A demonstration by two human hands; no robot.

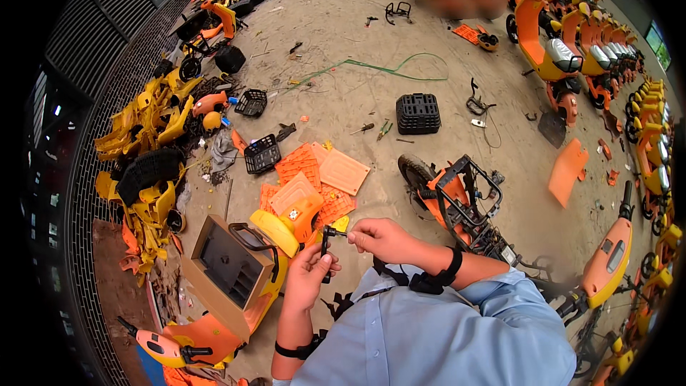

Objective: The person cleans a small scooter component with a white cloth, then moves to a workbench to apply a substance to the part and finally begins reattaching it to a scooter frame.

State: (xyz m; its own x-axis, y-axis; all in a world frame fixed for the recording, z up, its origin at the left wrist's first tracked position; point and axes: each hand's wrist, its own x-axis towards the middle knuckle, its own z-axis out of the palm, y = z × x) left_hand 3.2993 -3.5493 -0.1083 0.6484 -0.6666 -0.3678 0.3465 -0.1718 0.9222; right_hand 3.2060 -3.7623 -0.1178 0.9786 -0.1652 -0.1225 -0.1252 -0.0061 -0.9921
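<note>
My left hand (pixel 312 272) is closed around the upright handle of a black tool (pixel 325 246), which looks like a ratchet wrench. My right hand (pixel 375 237) pinches the end of a short shaft that sticks out sideways from the tool's head, at chest level in front of me. Just left of my hands is an orange and yellow scooter body (pixel 279 232) with an open cardboard box (pixel 225 271) on it; a dark insert shows inside the box.
Stripped scooter frame (pixel 464 207) at right; orange panels (pixel 343 170), black baskets (pixel 418 114) and hand tools (pixel 384 129) on the floor ahead; yellow panel piles (pixel 143 129) at left; rows of scooters (pixel 536 36) at right and back; a green cord (pixel 400 75) lies across the floor.
</note>
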